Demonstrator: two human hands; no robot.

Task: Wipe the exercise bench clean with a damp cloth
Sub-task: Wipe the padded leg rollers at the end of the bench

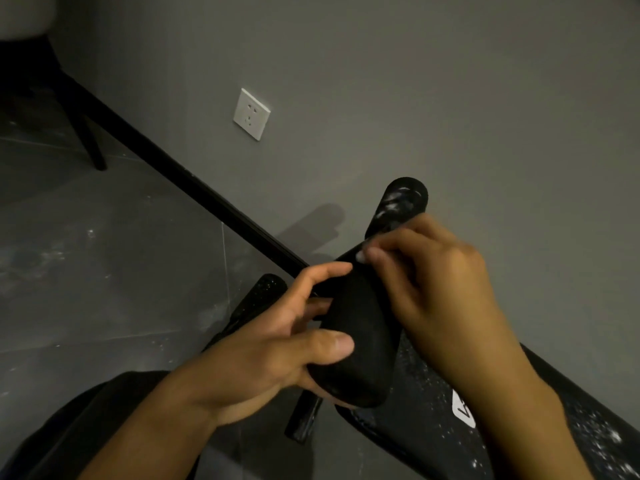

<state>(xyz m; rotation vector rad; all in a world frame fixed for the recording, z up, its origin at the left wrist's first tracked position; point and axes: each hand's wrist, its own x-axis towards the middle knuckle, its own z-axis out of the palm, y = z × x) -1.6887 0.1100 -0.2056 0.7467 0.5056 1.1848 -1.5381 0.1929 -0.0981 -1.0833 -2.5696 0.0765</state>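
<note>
The black exercise bench point(426, 386) runs from the lower right toward the centre, its padded seat speckled with white dust. My left hand point(277, 344) grips the near black foam roller point(356, 341), thumb on top and fingers curled round its far side. My right hand point(436, 289) hovers over the same roller's far end, fingertips pinched on a small pale bit; what it is cannot be made out. A second foam roller point(401, 202) stands behind, streaked with white dust. A third roller point(259, 296) shows at the left, lower down. No cloth is visible.
A grey wall with a white power socket point(251, 114) rises just behind the bench, edged by a black skirting board point(194, 181). Dark dusty floor tiles spread to the left. A chair leg point(88, 140) stands at the far left. My dark trouser leg fills the bottom left.
</note>
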